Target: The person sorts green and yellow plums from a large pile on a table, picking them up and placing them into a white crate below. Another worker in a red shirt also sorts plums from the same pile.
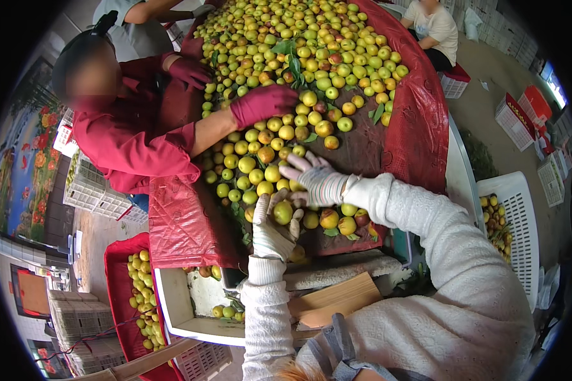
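My left hand (272,240), in a striped knit glove, cups a yellow-green round fruit (282,213), jujube-like, between its fingers and thumb. Just above and to the right, my right hand (320,183) lies over other fruit with its fingers apart. Its palm is turned down, so what lies beneath is partly hidden. Both hands are at the near end of a sloping sorting table lined with red sheeting (190,224). A large heap of fruit (305,52), mixed green, yellow and russet with some leaves, covers its far part. Several russet-blotched fruits (347,225) sit near the lower edge.
A co-worker's magenta-gloved hand (264,105) reaches across the fruit from the left. Below the table's end are a white tray (200,328) and a wooden board (336,300). A red-lined crate (117,285) stands left, a white plastic basket (522,247) right. Another person (431,28) sits behind.
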Available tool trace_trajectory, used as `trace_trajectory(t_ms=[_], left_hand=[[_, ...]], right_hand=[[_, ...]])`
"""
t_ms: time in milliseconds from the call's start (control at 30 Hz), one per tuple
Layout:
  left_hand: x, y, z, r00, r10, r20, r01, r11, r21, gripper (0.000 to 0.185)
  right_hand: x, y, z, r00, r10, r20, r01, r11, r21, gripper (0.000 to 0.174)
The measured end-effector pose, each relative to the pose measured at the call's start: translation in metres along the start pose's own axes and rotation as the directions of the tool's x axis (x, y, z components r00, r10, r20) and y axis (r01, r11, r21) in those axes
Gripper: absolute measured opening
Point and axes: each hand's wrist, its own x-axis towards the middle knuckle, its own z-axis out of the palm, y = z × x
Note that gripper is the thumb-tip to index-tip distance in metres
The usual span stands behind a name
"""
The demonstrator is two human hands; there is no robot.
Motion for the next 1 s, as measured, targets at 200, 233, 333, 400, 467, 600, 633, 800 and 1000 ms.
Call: trace_trajectory(t_ms=[200,233,333,400,467,600,633,800,1000], left_hand=[[-0.044,0.029,-0.028,0.971,0.167,-0.170,-0.155,0.984,0.082,0.027],[-0.050,0.033,-0.035,0.965,0.158,-0.208,-0.146,0.987,0.070,0.025],[-0.052,0.031,-0.053,0.943,0.173,-0.285,-0.178,0.984,0.005,0.027],[-0.045,0.028,-0.051,0.909,0.234,-0.344,-0.245,0.969,0.012,0.032],[-0.038,0.026,-0.046,0.894,0.248,-0.373,-0.254,0.967,0.033,0.037],[-0.034,0.028,-0.058,0.896,0.279,-0.344,-0.287,0.957,0.029,0.045],[-0.034,0.030,-0.061,0.911,0.258,-0.321,-0.283,0.959,-0.032,0.038],[-0.034,0.029,-0.058,0.863,0.273,-0.425,-0.299,0.954,0.004,0.015],[-0.030,0.032,-0.058,0.868,0.226,-0.442,-0.262,0.965,-0.020,0.017]], right_hand=[[-0.044,-0.048,-0.018,0.788,-0.587,0.185,0.567,0.810,0.152,0.058],[-0.031,-0.041,-0.025,0.791,-0.582,0.187,0.516,0.800,0.305,0.051],[0.027,0.005,-0.059,0.850,-0.393,-0.350,0.406,0.913,-0.040,0.048],[0.057,0.044,-0.070,0.938,0.140,-0.317,-0.144,0.989,0.008,0.067],[0.073,0.067,-0.069,0.877,0.442,-0.190,-0.447,0.894,0.017,0.078],[0.059,0.018,-0.052,0.972,0.235,-0.026,-0.236,0.966,-0.103,0.091],[0.050,0.004,-0.050,0.998,0.055,0.019,-0.052,0.993,-0.105,0.093],[0.017,-0.017,-0.064,0.877,-0.365,0.312,0.275,0.915,0.296,0.042],[0.028,-0.036,-0.051,0.930,-0.353,0.103,0.366,0.914,-0.175,0.043]])
